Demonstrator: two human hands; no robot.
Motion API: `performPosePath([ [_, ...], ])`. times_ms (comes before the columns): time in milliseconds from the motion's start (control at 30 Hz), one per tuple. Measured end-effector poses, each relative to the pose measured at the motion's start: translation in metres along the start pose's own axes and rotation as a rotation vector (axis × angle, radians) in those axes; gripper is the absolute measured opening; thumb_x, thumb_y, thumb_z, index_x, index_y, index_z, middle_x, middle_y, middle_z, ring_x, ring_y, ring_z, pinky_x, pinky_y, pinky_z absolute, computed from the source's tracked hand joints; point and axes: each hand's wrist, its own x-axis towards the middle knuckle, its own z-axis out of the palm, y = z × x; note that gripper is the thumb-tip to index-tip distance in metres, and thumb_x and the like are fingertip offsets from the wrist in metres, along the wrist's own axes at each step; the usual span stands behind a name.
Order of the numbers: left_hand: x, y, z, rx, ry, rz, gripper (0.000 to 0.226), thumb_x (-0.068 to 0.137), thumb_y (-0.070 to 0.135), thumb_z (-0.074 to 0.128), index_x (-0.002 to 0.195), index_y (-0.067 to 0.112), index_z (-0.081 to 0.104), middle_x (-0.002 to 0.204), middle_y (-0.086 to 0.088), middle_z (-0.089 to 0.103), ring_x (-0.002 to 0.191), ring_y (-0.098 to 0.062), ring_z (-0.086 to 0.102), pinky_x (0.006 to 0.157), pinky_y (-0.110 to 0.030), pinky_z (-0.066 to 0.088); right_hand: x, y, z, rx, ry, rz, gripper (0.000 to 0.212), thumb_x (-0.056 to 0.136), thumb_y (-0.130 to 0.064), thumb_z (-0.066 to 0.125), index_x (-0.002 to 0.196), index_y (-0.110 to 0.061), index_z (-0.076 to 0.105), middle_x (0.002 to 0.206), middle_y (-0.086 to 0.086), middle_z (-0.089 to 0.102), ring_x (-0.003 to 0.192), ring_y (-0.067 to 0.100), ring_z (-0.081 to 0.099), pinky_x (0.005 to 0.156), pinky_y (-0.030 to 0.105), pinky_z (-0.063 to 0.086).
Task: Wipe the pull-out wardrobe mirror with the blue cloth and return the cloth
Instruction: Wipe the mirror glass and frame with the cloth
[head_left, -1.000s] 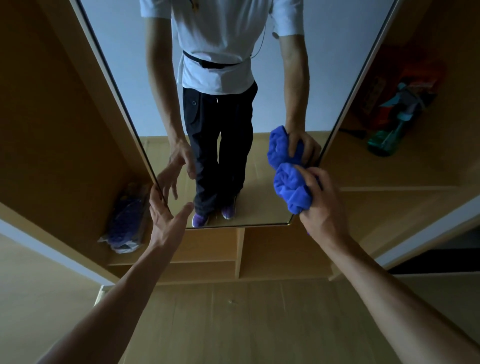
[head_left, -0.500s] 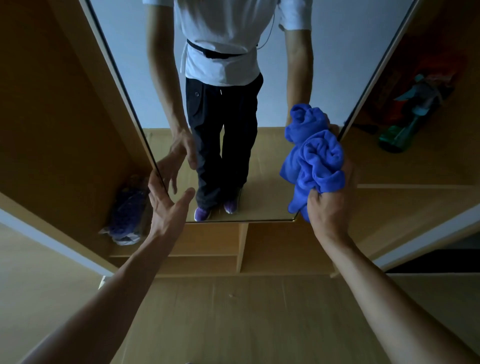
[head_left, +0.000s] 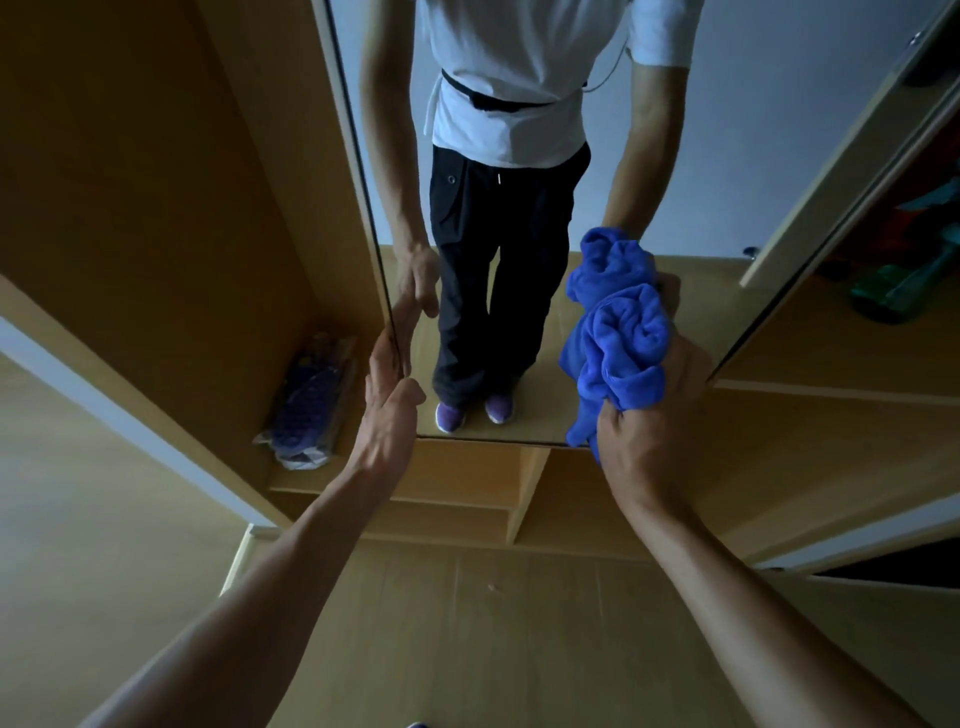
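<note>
While the right hand (head_left: 649, 415) presses the bunched blue cloth (head_left: 618, 343) against the lower right part of the mirror (head_left: 519, 218), the left hand (head_left: 387, 400) steadies the mirror's left edge, fingers (head_left: 387, 353) straight along the frame, thumb out, gripping nothing. Right fingers are curled round the lower part of the cloth, wad sticking up above the knuckles and touching the glass; a loose tail hangs past the mirror's bottom edge. Step in hand looks like wiping the lower glass. To do it well: flatten the wad so more fabric meets the glass, keep even pressure, work in overlapping strokes across to the left edge, and keep the left hand bracing so the pull-out panel does not swing or slide. Likely the bare left fingertips will smudge the edge, so finish there. Wardrobe shelf (head_left: 831, 364) at right holds dim coloured items, unclear what. A bagged bluish item (head_left: 306, 415) lies in the left compartment.
</note>
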Motion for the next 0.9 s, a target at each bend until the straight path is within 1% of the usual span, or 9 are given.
performPosePath([
  [67,0.001,-0.002,-0.006,-0.001,-0.036,0.026,0.077,0.078,0.03,0.041,0.15,0.054,0.026,0.157,0.019,0.031,0.146,-0.009,0.025,0.121,-0.054,0.022,-0.006,-0.016,0.01,-0.007,0.017,-0.043,0.059,0.079,-0.007,0.066,0.135,-0.008,0.048,0.134,0.015,0.045,0.118,0.023,0.046,0.099,0.007,0.032],
  [200,0.006,-0.005,-0.013,-0.01,-0.05,-0.016,0.059,0.088,0.059,0.028,0.147,0.064,0.024,0.157,0.025,0.03,0.146,-0.005,0.029,0.12,-0.055,0.024,-0.011,-0.046,0.045,0.064,0.02,-0.158,0.058,0.092,-0.021,0.068,0.144,-0.013,0.044,0.129,0.012,0.045,0.113,0.024,0.056,0.09,0.034,0.055],
  [333,0.007,-0.007,-0.019,-0.083,-0.038,-0.05,0.042,0.086,0.078,0.022,0.126,0.08,0.036,0.149,0.026,0.041,0.144,-0.007,0.035,0.122,-0.05,0.024,-0.021,-0.068,0.078,-0.014,-0.007,-0.262,0.061,0.091,-0.027,0.063,0.147,-0.018,0.04,0.129,0.009,0.043,0.111,0.025,0.057,0.083,0.037,0.057],
  [400,0.008,-0.01,-0.022,-0.11,-0.042,-0.044,0.044,0.087,0.077,0.022,0.127,0.076,0.039,0.15,0.022,0.044,0.142,-0.008,0.039,0.121,-0.048,0.027,-0.025,-0.078,0.093,-0.042,-0.053,-0.286,0.07,0.089,-0.023,0.07,0.149,-0.022,0.034,0.132,0.009,0.042,0.114,0.028,0.056,0.083,0.043,0.057],
  [500,0.014,-0.016,-0.026,-0.157,-0.042,-0.037,0.055,0.094,0.063,0.024,0.142,0.05,0.047,0.146,0.01,0.053,0.136,-0.01,0.049,0.114,-0.047,0.04,-0.031,-0.091,0.111,-0.027,-0.127,-0.254,0.071,0.088,-0.018,0.07,0.147,-0.031,0.032,0.136,0.004,0.039,0.116,0.024,0.054,0.085,0.043,0.057],
  [567,0.015,-0.016,-0.025,-0.168,-0.018,-0.074,0.052,0.095,0.063,0.023,0.135,0.048,0.054,0.137,0.008,0.06,0.126,-0.007,0.056,0.111,-0.046,0.045,-0.034,-0.1,0.117,0.01,-0.172,-0.214,0.071,0.085,-0.011,0.07,0.141,-0.036,0.035,0.134,-0.001,0.037,0.115,0.023,0.053,0.084,0.044,0.057],
  [700,0.019,-0.022,-0.028,-0.169,-0.015,-0.077,0.047,0.101,0.058,0.025,0.131,0.041,0.057,0.13,0.006,0.064,0.12,-0.01,0.06,0.106,-0.044,0.048,-0.034,-0.113,0.12,-0.101,-0.187,-0.341,0.077,0.084,-0.015,0.076,0.149,-0.025,0.034,0.13,0.003,0.037,0.111,0.029,0.058,0.074,0.039,0.061],
  [800,0.018,-0.021,-0.034,-0.132,-0.069,-0.065,0.044,0.09,0.068,0.021,0.114,0.062,0.057,0.124,0.012,0.063,0.12,-0.006,0.056,0.097,-0.026,0.044,-0.026,-0.114,0.105,-0.23,-0.202,-0.448,0.07,0.081,-0.016,0.071,0.146,-0.017,0.043,0.126,0.009,0.047,0.108,0.029,0.055,0.069,0.039,0.057],
  [900,0.018,-0.024,-0.037,-0.183,-0.09,-0.074,0.04,0.08,0.069,0.024,0.092,0.067,0.061,0.121,0.01,0.064,0.118,-0.006,0.056,0.095,-0.029,0.042,-0.014,-0.12,0.089,-0.4,-0.252,-0.595,0.064,0.078,-0.023,0.065,0.14,-0.015,0.051,0.125,0.012,0.053,0.106,0.031,0.052,0.074,0.044,0.052],
])
